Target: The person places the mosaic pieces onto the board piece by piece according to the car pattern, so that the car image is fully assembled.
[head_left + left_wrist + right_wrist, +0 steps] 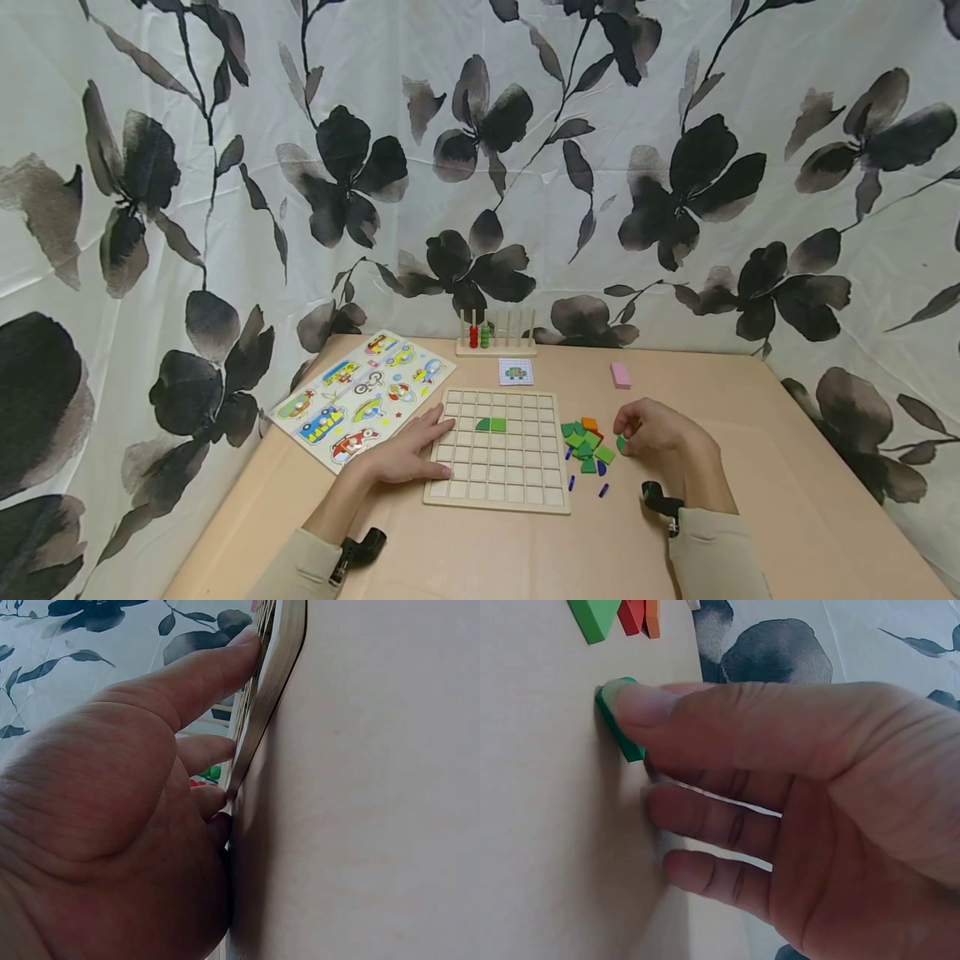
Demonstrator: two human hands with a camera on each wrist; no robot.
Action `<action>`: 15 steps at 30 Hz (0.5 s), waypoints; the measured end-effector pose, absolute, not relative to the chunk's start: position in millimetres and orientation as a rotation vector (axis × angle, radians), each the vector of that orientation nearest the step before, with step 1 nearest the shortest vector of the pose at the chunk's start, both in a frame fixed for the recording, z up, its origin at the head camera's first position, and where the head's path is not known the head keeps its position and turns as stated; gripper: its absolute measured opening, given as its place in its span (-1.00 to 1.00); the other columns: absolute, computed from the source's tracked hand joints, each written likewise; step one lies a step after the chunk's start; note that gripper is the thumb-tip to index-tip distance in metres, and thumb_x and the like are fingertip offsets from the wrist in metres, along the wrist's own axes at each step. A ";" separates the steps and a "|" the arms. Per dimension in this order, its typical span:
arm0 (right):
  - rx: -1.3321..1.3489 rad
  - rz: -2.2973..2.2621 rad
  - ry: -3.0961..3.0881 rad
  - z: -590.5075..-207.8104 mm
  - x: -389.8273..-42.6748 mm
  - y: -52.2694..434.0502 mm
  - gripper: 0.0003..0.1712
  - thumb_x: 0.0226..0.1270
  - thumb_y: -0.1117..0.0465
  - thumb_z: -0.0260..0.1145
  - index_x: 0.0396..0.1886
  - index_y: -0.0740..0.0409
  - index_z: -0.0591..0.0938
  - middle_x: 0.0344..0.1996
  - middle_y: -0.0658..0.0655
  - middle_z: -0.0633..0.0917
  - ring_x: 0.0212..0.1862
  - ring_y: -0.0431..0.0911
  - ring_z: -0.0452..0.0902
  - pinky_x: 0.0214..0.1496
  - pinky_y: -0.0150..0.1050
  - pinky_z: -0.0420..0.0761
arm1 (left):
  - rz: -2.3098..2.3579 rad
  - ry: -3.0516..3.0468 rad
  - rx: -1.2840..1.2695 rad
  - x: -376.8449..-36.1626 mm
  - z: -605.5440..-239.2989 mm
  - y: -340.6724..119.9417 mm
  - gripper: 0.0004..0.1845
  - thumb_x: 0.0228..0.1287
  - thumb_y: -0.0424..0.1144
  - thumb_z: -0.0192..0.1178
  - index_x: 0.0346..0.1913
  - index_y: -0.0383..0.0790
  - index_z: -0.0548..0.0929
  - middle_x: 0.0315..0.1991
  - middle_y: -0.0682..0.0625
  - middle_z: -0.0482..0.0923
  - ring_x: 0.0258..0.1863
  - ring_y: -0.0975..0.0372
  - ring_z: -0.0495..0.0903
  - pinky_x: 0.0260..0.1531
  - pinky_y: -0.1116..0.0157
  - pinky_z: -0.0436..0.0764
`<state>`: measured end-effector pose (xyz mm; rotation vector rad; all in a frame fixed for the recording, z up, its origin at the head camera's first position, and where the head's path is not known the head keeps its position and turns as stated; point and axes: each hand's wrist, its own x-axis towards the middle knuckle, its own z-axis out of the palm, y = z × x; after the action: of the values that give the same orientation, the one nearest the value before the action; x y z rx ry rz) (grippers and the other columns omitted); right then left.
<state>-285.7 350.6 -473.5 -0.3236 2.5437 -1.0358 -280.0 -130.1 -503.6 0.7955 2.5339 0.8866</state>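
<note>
No legible writing. Left hand [408, 454] flat, pressing grid board [498, 492]; right hand [652, 429] pinches one green tile [619, 727]. Two green tiles [491, 425] sit in the board at frame centre.

The left hand [408, 454] is lying flat with straight fingers, touching the left edge of the grid board [498, 492]. The right hand [652, 429] is curling right of that board, fingertips pinching a small green piece [619, 727].

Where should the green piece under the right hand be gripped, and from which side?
By its thin side edges, pinched from above. The green piece lies flat on the table, leaving only rims to catch. The right hand already has fingertips on it, probably tilting it up.
</note>
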 end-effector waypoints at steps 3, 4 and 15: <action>-0.317 -1.027 2.541 -474.5 -285.8 350.5 -0.77 0.13 0.45 0.55 -0.24 0.30 0.67 -0.40 0.12 0.60 -0.27 -0.04 0.45 -0.18 -0.20 0.50 | 0.890 2.532 0.791 -279.8 -503.9 -130.1 -0.06 0.32 0.16 0.37 0.65 -0.06 0.23 0.73 -0.16 -0.26 0.70 -0.16 -0.27 0.63 -0.24 -0.15; -0.322 -1.024 2.541 -475.0 -286.1 350.7 -0.77 0.13 0.45 0.55 -0.25 0.30 0.67 -0.41 0.11 0.60 -0.27 -0.04 0.45 -0.19 -0.20 0.50 | 0.892 2.532 0.790 -279.8 -503.9 -130.0 -0.06 0.32 0.16 0.37 0.65 -0.06 0.23 0.73 -0.16 -0.26 0.70 -0.16 -0.27 0.63 -0.24 -0.15; -0.394 -1.093 2.537 -476.2 -290.0 350.0 -0.82 0.24 0.46 0.45 -0.21 0.32 0.63 -0.41 0.11 0.58 -0.30 -0.04 0.46 -0.27 -0.24 0.50 | 0.882 2.539 0.794 -280.1 -505.3 -130.4 -0.06 0.33 0.17 0.36 0.65 -0.05 0.22 0.73 -0.14 -0.26 0.70 -0.15 -0.27 0.63 -0.24 -0.13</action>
<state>-290.0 350.0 -476.2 -0.3939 2.5368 -1.0929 -280.1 -130.4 -505.3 0.7938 2.5388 0.8825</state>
